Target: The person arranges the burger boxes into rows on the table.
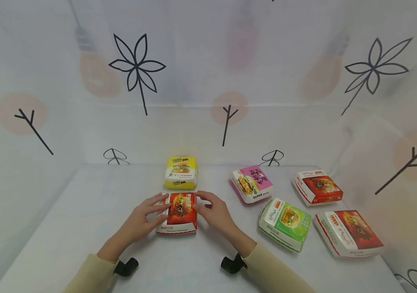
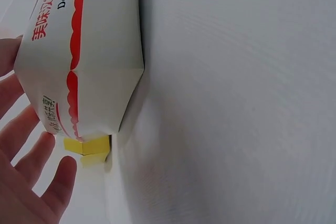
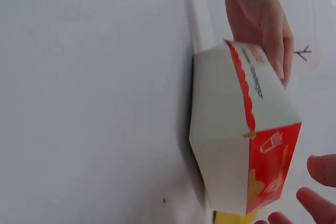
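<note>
A red and white hamburger box (image 1: 182, 209) lies flat on the white table between my two hands. My left hand (image 1: 140, 217) is at its left side, with fingertips over the top face. In the left wrist view the fingers of that hand (image 2: 31, 166) are spread beside the box (image 2: 107, 35). My right hand (image 1: 217, 213) is by the box's right edge, its fingers loosely bent near the far right corner. The right wrist view has these fingertips (image 3: 317, 203) a little apart from the red side panel. Directly behind the box stands a yellow hamburger box (image 1: 181, 173).
On the right side of the table lie a pink box (image 1: 252, 184), a green box (image 1: 285, 224) and two red boxes, one farther back (image 1: 318, 187) and another nearer (image 1: 349, 234). A white cloth (image 1: 194, 130) with plant drawings hangs behind the table.
</note>
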Demonstrator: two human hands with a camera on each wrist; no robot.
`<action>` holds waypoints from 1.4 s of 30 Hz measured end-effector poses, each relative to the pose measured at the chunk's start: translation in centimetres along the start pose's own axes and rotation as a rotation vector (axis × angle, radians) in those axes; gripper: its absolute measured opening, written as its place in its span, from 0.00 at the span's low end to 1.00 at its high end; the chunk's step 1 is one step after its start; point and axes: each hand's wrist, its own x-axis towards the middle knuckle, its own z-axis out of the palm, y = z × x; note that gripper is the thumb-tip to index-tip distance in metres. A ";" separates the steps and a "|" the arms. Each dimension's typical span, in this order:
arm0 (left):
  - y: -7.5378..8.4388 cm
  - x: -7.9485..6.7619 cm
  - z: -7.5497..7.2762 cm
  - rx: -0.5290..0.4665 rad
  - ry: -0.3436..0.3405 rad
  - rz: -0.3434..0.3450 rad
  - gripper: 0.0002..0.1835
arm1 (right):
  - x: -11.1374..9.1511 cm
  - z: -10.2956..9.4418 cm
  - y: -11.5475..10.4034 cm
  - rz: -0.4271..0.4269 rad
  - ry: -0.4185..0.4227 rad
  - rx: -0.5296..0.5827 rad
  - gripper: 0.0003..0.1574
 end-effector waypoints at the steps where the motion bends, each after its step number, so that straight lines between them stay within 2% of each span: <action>1: 0.0 0.0 0.0 0.004 0.003 0.002 0.23 | -0.3 0.0 -0.1 -0.005 -0.006 -0.003 0.26; 6: 0.0 -0.1 0.2 0.011 0.020 0.028 0.22 | -1.8 0.1 -0.3 -0.049 -0.050 -0.021 0.27; 11: 0.0 -0.1 0.4 0.021 0.041 0.039 0.21 | -2.5 0.6 -0.2 -0.102 -0.102 -0.068 0.30; 18: -0.1 -0.2 0.7 0.045 0.055 0.074 0.19 | -2.2 0.3 0.2 -0.146 -0.121 -0.128 0.30; 26: -0.1 0.1 0.5 0.061 0.063 0.145 0.15 | -1.5 -0.9 0.6 -0.150 -0.177 -0.104 0.30; 34: 0.0 0.3 0.6 0.045 0.061 0.112 0.19 | -0.5 -1.6 1.9 -0.152 -0.230 -0.043 0.27; 42: 0.2 -0.2 0.5 0.008 0.060 0.064 0.23 | -0.1 -1.4 2.8 -0.180 -0.254 -0.032 0.26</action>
